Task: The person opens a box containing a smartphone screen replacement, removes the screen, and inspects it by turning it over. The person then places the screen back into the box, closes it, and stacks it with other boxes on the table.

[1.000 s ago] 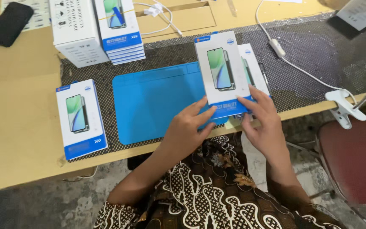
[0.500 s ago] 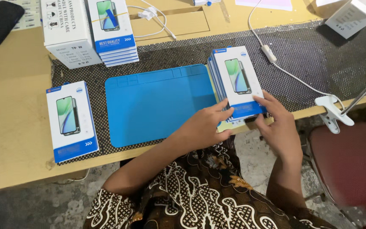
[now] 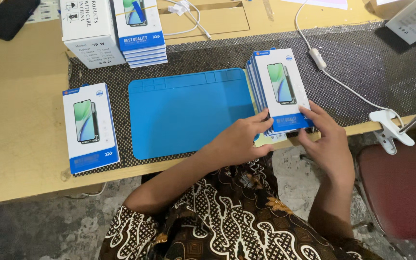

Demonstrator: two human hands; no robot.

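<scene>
The stack of phone-screen boxes [image 3: 279, 91] has been lowered onto the mesh mat [image 3: 362, 72]. It is clamped between left hand [image 3: 239, 142] and right hand [image 3: 331, 142] fingers; squaring is in hand, which calls for even edge pressure.

Blue mat [image 3: 188, 110] lying bare left of the grip; box stacks [image 3: 138, 31] blocking beyond it, cable [image 3: 335, 79] trailing to the right.

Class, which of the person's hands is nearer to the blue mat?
Left. The left hand overlaps the blue mat at its right edge; the right hand lies beyond the stack of boxes.
</scene>
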